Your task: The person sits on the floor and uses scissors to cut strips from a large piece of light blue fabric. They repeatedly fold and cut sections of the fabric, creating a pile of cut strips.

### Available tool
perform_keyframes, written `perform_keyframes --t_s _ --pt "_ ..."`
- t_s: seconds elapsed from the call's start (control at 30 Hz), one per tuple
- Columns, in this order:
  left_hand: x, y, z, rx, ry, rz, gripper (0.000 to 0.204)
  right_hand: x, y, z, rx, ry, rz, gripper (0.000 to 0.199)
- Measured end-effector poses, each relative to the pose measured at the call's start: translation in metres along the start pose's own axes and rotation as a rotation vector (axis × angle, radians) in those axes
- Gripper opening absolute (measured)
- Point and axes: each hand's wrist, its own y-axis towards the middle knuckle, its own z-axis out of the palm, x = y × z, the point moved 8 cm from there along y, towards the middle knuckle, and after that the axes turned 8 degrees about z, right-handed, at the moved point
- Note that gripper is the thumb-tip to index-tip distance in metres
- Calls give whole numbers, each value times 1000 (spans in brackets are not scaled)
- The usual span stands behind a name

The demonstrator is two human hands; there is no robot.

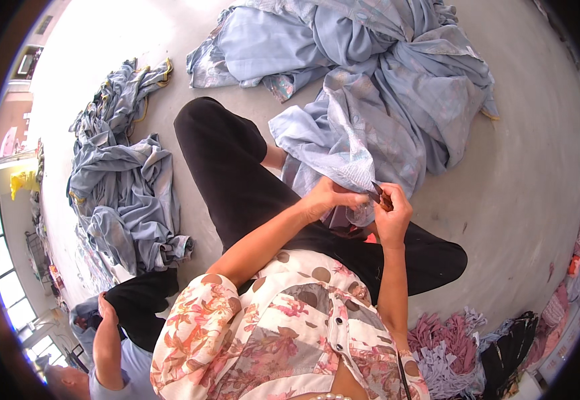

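I sit on the floor with a large pale blue patterned cloth heaped in front of my knees. My left hand pinches a fold of that cloth near my lap. My right hand is closed on a small dark tool, perhaps a thread clipper, its tip against the same fold. The two hands are close together, almost touching. My legs in black trousers stretch out under the cloth.
A second heap of blue cloth lies on the grey floor at my left. Another person's arm and hand show at the lower left. Purple and pink fabric strips pile at the lower right.
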Motion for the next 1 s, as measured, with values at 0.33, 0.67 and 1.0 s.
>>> perform_keyframes --t_s 0.33,0.67,1.0 --pt "0 0 -23 -99 -207 -20 39 -11 -2 -8 2 30 71 23" --pt "-6 6 -20 -118 -143 55 30 29 4 -14 -36 -43 -54 19" --pt "-8 4 -10 -84 -43 38 30 22 8 3 33 -34 -47 21"
